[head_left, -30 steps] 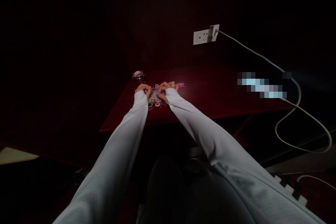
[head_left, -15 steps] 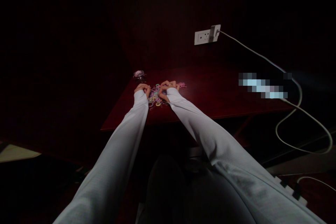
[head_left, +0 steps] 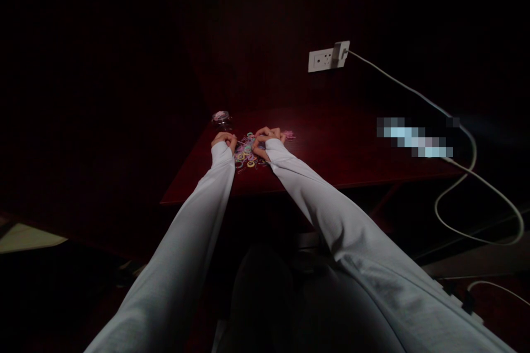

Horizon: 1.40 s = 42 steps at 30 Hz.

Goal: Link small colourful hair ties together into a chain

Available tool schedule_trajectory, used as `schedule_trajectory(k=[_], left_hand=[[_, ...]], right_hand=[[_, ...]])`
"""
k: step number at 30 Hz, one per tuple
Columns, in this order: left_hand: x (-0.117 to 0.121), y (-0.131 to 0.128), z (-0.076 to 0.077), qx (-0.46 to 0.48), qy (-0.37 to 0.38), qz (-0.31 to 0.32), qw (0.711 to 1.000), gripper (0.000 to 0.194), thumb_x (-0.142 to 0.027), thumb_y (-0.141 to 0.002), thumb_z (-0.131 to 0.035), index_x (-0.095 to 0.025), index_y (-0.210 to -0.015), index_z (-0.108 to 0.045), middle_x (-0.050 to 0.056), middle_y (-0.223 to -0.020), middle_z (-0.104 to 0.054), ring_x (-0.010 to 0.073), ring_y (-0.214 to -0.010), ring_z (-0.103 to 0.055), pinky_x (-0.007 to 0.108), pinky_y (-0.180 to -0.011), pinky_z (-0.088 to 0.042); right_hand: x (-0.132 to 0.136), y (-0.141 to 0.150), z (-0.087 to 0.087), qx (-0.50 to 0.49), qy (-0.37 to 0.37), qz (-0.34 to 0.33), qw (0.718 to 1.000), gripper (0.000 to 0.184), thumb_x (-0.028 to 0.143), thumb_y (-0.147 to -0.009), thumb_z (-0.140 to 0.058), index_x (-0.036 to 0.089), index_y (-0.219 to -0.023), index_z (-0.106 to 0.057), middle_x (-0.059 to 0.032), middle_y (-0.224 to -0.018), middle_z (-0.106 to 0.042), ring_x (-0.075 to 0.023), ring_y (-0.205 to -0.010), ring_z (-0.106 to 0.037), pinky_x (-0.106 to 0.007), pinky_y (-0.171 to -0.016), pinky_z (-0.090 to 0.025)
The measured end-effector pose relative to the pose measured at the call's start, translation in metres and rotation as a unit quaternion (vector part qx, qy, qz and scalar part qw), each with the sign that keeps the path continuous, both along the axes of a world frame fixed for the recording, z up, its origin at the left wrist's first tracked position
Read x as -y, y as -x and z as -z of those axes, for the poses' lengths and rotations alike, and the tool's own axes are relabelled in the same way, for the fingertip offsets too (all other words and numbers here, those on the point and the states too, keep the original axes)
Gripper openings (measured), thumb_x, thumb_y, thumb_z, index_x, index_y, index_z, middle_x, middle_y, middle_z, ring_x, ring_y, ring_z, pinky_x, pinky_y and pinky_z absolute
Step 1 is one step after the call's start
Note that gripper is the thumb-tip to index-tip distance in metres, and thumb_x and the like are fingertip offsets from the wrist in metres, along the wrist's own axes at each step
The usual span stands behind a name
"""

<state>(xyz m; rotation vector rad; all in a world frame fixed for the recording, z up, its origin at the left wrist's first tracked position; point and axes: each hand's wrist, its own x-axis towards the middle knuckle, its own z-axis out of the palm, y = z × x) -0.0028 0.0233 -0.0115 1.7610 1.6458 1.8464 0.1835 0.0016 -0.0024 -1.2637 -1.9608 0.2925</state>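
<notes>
Dark red fills most of my view: a table [head_left: 331,157] bearing a loose pile of small coloured bands and rings [head_left: 247,153], yellow, pink, purple and pale green among them, and I take that pile as my landmark. On the head camera I see 2 bare hands flanking it. The left hand [head_left: 224,139] is at the pile's left edge, its fingers curled inward; I cannot tell whether the tips are clamped on a band. The right hand [head_left: 267,139] is bent over the pile's right side, thumb and fingers curved towards it, and again the scene is too dim and small for me to tell what they grip. Pale grey sleeves [head_left: 331,209] reach up to it from below. Behind the pile and to its left I see a clear jar [head_left: 222,119] with something pale pink at its top. Just right of the pile lies a pink bunch [head_left: 290,135]. Well beyond the pile, up to its right, 1 white socket plate [head_left: 320,59] holds a plug [head_left: 342,52] with a pale cable [head_left: 408,87]; a pixelated patch [head_left: 414,138] is far right of the pile.
</notes>
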Motion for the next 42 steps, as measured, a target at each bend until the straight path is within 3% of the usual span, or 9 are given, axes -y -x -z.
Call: schedule_trajectory(k=[14,26,42], left_hand=[[0.016,-0.014,-0.012,0.047,0.005,-0.039,0.998,0.032,-0.007,-0.080,-0.065,-0.017,-0.052,-0.053,0.004,-0.100,-0.062,0.0095,-0.062,-0.041,0.027,-0.059,-0.040],[0.004,-0.002,0.001,0.040,-0.021,-0.054,0.998,0.024,-0.011,-0.079,-0.064,-0.017,-0.058,-0.053,0.006,-0.115,-0.061,0.0094,-0.067,-0.048,0.030,-0.068,-0.048],[0.006,-0.001,0.000,0.052,-0.026,-0.094,0.994,0.027,-0.009,-0.075,-0.065,-0.018,-0.055,-0.049,0.006,-0.112,-0.063,0.0108,-0.071,-0.048,0.028,-0.070,-0.051]], right_hand=[[-0.002,-0.003,0.001,-0.009,-0.010,0.002,1.000,0.006,0.020,-0.079,-0.076,0.023,-0.074,-0.074,-0.0016,-0.129,-0.072,-0.0310,-0.127,-0.046,-0.049,-0.108,-0.028],[-0.006,-0.004,0.005,-0.019,-0.018,0.003,1.000,0.009,0.019,-0.079,-0.077,0.023,-0.071,-0.073,-0.0037,-0.127,-0.071,-0.0318,-0.126,-0.045,-0.049,-0.108,-0.029],[-0.002,-0.006,0.001,-0.026,-0.005,0.000,1.000,0.010,0.019,-0.077,-0.078,0.023,-0.070,-0.072,-0.0017,-0.128,-0.071,-0.0308,-0.128,-0.044,-0.048,-0.110,-0.026]])
